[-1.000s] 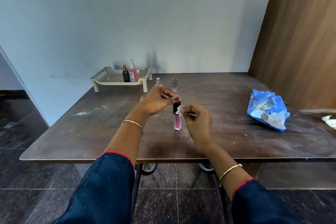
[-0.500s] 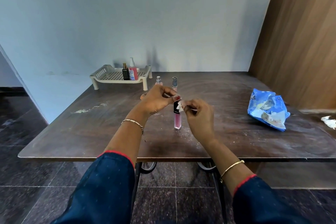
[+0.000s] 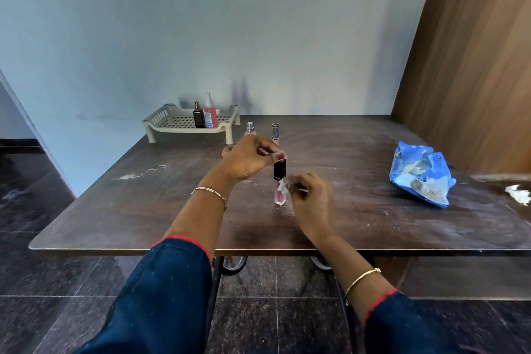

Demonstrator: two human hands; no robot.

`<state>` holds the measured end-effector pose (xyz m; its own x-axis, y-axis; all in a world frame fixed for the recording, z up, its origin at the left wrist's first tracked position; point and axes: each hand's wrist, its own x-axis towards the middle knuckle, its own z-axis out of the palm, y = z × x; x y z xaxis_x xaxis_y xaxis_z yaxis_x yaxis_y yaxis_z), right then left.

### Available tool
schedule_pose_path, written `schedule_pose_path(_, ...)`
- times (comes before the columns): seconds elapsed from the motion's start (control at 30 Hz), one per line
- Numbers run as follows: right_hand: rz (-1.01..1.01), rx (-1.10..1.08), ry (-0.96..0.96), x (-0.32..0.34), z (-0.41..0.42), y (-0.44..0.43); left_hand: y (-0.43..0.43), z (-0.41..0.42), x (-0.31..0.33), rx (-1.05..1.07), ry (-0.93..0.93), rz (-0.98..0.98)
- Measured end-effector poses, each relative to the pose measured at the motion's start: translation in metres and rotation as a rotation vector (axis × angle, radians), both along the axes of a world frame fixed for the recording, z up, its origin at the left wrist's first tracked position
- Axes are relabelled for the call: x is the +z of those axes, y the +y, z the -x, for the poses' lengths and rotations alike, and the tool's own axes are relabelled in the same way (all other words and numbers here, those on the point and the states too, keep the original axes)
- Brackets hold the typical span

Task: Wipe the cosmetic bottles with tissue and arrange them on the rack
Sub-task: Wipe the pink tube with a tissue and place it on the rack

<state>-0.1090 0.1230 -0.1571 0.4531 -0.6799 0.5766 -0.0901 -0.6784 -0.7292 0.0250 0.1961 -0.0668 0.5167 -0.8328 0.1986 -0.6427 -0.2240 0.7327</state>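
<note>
Left hand (image 3: pixel 249 158) and right hand (image 3: pixel 312 200) both curl, pinching.

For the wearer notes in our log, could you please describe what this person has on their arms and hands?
Both arms wear dark blue sleeves with red-edged cuffs. The left wrist has a thin link bracelet, the right a plain gold bangle. The left hand has a red-painted thumbnail.

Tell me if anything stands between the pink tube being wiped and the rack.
Yes: a small spray bottle stands by the right front leg of the rack, roughly on the line from the pink tube. A silver-capped tube stands just right of it. Lifting over both should clear them.
</note>
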Motion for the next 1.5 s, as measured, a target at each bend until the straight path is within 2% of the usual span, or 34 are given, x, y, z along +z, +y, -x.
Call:
schedule_pose_path(0.07,-0.020,0.005,0.026,0.002,0.002,-0.002,0.000,0.000,0.001,-0.004,0.000,-0.005)
schedule_pose_path(0.23,0.009,-0.039,-0.069,0.030,-0.005,0.001,-0.002,0.002,0.002,-0.007,-0.021,-0.026)
schedule_pose_path(0.37,0.042,-0.050,-0.074,0.022,-0.007,0.006,-0.002,0.000,0.001,0.023,-0.037,-0.031)
schedule_pose_path(0.53,-0.085,0.033,0.072,0.004,0.002,0.003,-0.002,0.003,0.003,0.042,-0.071,-0.037)
schedule_pose_path(0.6,-0.102,0.024,0.114,0.011,0.001,-0.003,-0.003,0.006,0.005,0.065,-0.130,-0.048)
schedule_pose_path(0.73,0.000,-0.032,0.069,0.022,0.002,-0.002,-0.005,0.011,0.009,0.131,-0.328,-0.088)
schedule_pose_path(0.87,0.064,0.068,0.220,0.004,0.009,0.005,-0.007,0.020,0.014,0.154,-0.505,-0.135)
schedule_pose_path(1.0,-0.002,-0.006,0.186,0.000,0.013,-0.004,-0.008,0.024,0.014,0.182,-0.566,-0.114)
schedule_pose_path(1.17,-0.437,-0.037,-0.035,0.008,0.018,-0.017,-0.002,0.027,0.012,0.165,-0.510,-0.104)
schedule_pose_path(1.23,-0.681,0.057,-0.214,0.014,0.022,-0.014,0.000,0.025,0.010,0.162,-0.447,-0.072)
schedule_pose_path(1.3,-0.823,0.151,-0.351,0.020,0.023,-0.012,0.002,0.022,0.009,0.150,-0.353,-0.060)
schedule_pose_path(1.37,-0.827,0.203,-0.377,0.025,0.020,-0.011,0.003,0.017,0.007,0.116,-0.246,-0.035)
schedule_pose_path(1.5,-0.660,0.183,-0.325,0.036,0.002,-0.009,0.002,0.011,0.001,0.012,-0.064,0.086)
